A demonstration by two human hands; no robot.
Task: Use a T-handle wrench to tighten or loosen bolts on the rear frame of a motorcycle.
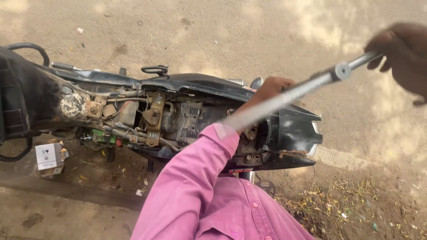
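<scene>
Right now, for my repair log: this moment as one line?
left hand: on motorcycle | right hand: holds metal tool

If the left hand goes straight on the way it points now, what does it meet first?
Probably the motorcycle's black tail cover: the left hand reaches over the open frame toward it, though depth is unclear.

The left hand, in a pink sleeve, rests on the seatless motorcycle's black tail, while the right hand grips a long blurred metal wrench above it.
</scene>
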